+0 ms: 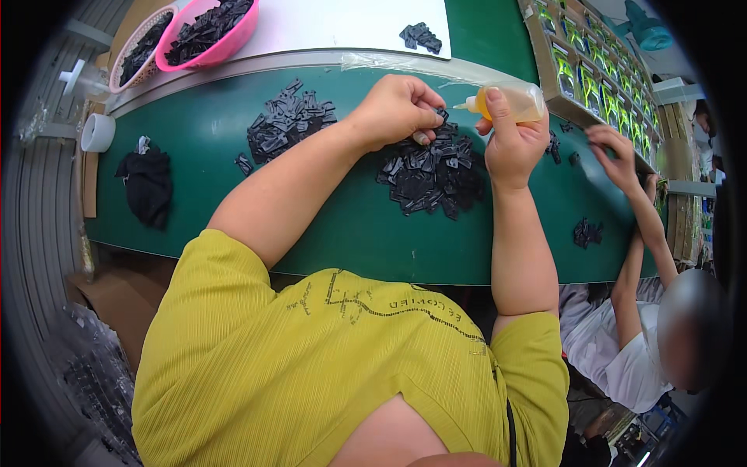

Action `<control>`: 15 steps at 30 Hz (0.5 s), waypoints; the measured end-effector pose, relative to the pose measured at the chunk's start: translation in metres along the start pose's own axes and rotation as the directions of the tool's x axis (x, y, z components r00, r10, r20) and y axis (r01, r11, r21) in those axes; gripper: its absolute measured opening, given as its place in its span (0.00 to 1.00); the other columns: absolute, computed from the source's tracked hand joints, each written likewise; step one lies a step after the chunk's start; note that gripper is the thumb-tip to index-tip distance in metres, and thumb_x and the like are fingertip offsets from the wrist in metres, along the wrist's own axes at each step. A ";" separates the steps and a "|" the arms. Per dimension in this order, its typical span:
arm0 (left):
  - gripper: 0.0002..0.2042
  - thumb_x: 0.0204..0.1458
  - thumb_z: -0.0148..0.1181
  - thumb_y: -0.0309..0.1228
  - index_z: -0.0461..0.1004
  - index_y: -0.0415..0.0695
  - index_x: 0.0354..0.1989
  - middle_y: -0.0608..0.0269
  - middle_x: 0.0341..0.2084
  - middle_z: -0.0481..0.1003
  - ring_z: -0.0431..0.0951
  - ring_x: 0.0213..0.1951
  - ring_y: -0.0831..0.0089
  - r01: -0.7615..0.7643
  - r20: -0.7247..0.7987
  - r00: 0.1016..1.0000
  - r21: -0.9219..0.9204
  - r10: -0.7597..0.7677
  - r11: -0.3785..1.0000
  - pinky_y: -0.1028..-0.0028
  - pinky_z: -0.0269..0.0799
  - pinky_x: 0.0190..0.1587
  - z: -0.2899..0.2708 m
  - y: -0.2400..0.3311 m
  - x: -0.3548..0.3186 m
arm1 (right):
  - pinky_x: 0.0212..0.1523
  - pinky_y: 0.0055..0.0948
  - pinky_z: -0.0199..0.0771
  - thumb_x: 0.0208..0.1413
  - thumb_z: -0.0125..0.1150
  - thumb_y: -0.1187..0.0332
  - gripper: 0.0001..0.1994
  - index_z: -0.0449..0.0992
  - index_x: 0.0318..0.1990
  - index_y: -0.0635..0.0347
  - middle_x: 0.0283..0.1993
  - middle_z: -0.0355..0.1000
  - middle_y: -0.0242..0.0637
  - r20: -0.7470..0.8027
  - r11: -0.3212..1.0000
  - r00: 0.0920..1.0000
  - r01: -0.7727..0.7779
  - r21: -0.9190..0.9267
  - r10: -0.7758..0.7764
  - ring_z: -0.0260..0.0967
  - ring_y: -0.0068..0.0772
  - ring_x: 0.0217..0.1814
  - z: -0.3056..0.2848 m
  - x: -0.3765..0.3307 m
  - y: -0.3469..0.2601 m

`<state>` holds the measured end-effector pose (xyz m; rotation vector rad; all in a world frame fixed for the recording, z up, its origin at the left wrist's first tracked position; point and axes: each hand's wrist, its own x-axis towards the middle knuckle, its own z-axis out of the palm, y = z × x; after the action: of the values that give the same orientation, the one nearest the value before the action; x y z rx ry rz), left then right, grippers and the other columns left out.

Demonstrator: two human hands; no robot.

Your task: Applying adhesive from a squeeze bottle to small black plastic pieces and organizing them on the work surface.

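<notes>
My right hand [515,148] is wrapped round a clear squeeze bottle [531,103] holding amber liquid, its thumb on the side. The bottle lies nearly level, its thin nozzle pointing left at my other hand, a short gap away. Fingers pinched, my left hand [393,111] holds a small black plastic piece [443,114], mostly covered by the fingertips. Right below both hands spreads a heap of similar black pieces [428,177] on the green table [350,233]. A second heap of black pieces [286,123] lies to the left, behind my left forearm.
A pink basket [247,31] and a paler basket [123,68], both full of black pieces, stand far left. A black cloth [148,187] and a white tape roll [98,132] lie at left. On the right, a co-worker's hand [617,159] reaches over the table beside boxed packages [591,70].
</notes>
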<state>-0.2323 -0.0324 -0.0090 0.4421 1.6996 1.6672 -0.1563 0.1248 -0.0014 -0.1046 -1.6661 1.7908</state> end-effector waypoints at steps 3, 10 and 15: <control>0.14 0.47 0.59 0.21 0.70 0.30 0.42 0.56 0.27 0.75 0.77 0.25 0.74 -0.002 0.000 1.000 -0.002 0.002 1.000 0.78 0.75 0.28 0.000 0.001 -0.001 | 0.19 0.14 0.64 0.50 0.65 0.70 0.08 0.73 0.33 0.63 0.28 0.74 0.34 0.020 0.999 1.000 0.002 -0.037 -0.002 0.66 0.17 0.20 0.001 0.000 -0.001; 0.13 0.47 0.59 0.21 0.70 0.30 0.42 0.56 0.27 0.75 0.77 0.25 0.74 0.014 -0.017 1.000 0.021 -0.013 1.000 0.78 0.74 0.29 0.002 0.004 -0.003 | 0.18 0.14 0.64 0.50 0.66 0.70 0.08 0.73 0.33 0.63 0.28 0.75 0.33 0.041 0.999 0.999 0.011 -0.037 -0.010 0.66 0.17 0.19 0.001 0.000 -0.002; 0.14 0.47 0.59 0.21 0.70 0.29 0.42 0.56 0.27 0.75 0.77 0.25 0.74 0.009 -0.017 1.000 0.026 -0.009 1.000 0.78 0.74 0.29 0.001 0.003 -0.003 | 0.18 0.14 0.64 0.50 0.66 0.71 0.08 0.73 0.33 0.63 0.28 0.75 0.34 0.048 0.999 0.999 0.004 -0.041 -0.002 0.66 0.17 0.20 0.001 0.000 -0.001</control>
<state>-0.2302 -0.0328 -0.0055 0.4334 1.7347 1.6480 -0.1568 0.1242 -0.0005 -0.0784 -1.7365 1.7701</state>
